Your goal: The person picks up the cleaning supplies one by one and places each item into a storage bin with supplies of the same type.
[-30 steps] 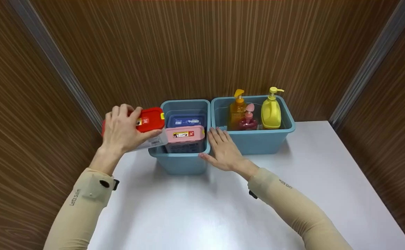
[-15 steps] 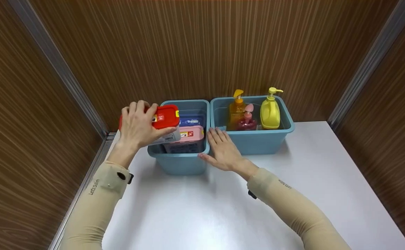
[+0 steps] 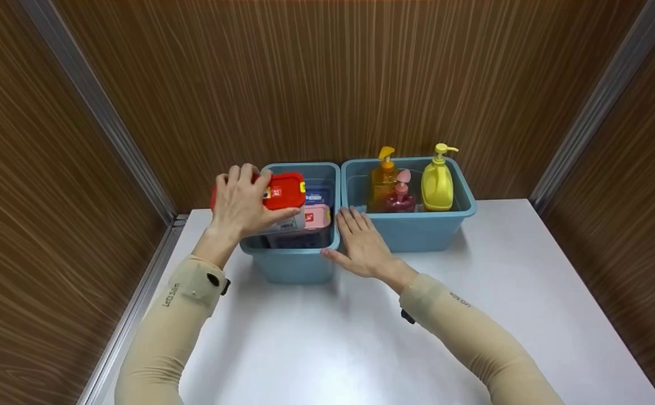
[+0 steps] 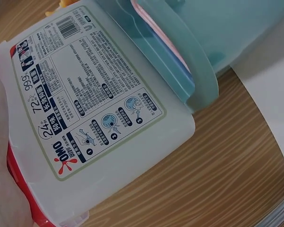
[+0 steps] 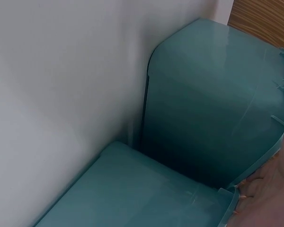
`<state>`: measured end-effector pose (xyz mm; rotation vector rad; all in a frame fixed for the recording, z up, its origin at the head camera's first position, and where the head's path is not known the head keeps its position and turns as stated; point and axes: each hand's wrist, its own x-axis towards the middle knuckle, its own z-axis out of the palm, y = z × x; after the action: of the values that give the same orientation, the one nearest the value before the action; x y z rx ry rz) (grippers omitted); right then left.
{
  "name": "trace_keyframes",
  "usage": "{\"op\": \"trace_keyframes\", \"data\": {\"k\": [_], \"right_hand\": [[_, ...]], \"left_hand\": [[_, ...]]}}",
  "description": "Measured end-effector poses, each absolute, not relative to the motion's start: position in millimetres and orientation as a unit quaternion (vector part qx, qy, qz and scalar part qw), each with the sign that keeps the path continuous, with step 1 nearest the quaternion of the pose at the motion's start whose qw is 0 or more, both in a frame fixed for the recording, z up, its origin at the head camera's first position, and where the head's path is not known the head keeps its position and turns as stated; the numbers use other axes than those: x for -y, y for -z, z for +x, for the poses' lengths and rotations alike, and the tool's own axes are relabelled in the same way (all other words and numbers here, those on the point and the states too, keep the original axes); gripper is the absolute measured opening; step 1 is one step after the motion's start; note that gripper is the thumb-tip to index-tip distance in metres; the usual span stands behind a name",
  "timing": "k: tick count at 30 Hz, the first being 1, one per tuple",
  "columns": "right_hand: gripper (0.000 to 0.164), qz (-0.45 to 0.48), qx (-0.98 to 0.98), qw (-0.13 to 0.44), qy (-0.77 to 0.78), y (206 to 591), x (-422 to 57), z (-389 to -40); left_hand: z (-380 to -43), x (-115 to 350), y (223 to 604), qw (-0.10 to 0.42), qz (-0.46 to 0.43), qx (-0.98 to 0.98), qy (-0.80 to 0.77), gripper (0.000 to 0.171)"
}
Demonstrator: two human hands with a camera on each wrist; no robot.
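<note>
My left hand [image 3: 239,205] grips a red-lidded OMO detergent box [image 3: 285,194] from above, thumb along its near side and fingers over the lid. The box hangs above the left part of a blue-green bin [image 3: 296,267]. Its white, printed side [image 4: 90,94] fills much of the left wrist view, overlapping the bin's rim there. Inside that bin are a pink-lidded box [image 3: 318,216] and a dark-blue-lidded box [image 3: 323,195], both partly hidden. My right hand [image 3: 362,246] lies with straight fingers along the bin's right rim, where the two bins meet.
A second blue-green bin [image 3: 417,233] stands close on the right, holding an orange pump bottle [image 3: 382,188], a dark pink pump bottle [image 3: 400,201] and a yellow pump bottle [image 3: 437,185]. Wood-grain panels [image 3: 327,84] enclose the white table [image 3: 305,343] at the back and sides.
My left hand has carried the red-lidded box to the right, from beside the left bin to over it, covering more of the pink and blue lids. My right hand has stayed in place.
</note>
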<state>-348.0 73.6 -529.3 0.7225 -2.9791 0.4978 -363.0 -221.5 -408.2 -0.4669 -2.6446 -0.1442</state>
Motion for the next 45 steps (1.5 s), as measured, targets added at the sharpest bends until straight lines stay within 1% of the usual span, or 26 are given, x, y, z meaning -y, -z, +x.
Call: {"op": "trace_keyframes", "data": {"k": [9,24,28,35,42,45], "right_hand": [[0.122,0.202,0.965,0.023,-0.164,530,-75,-347],[0.119,0.21,0.965,0.017,-0.158,531,-75,-349],[0.119,0.21,0.965,0.017,-0.157,530,-75,-348],[0.12,0.213,0.964,0.015,-0.159,528,-75,-349],[0.119,0.21,0.965,0.028,-0.156,526,-75,-350],[0.119,0.212,0.965,0.027,-0.155,527,-76,-350]], "left_hand": [[-369,214,418,0.211,-0.171,0.961,0.048,0.102],[-374,200,432,0.217,-0.186,0.958,0.041,0.101],[-377,199,440,0.206,-0.184,0.96,0.044,0.103],[-382,200,456,0.171,-0.179,0.966,0.07,0.104],[-385,198,460,0.182,-0.185,0.962,0.079,0.104],[-384,197,460,0.178,-0.184,0.964,0.078,0.105]]}}
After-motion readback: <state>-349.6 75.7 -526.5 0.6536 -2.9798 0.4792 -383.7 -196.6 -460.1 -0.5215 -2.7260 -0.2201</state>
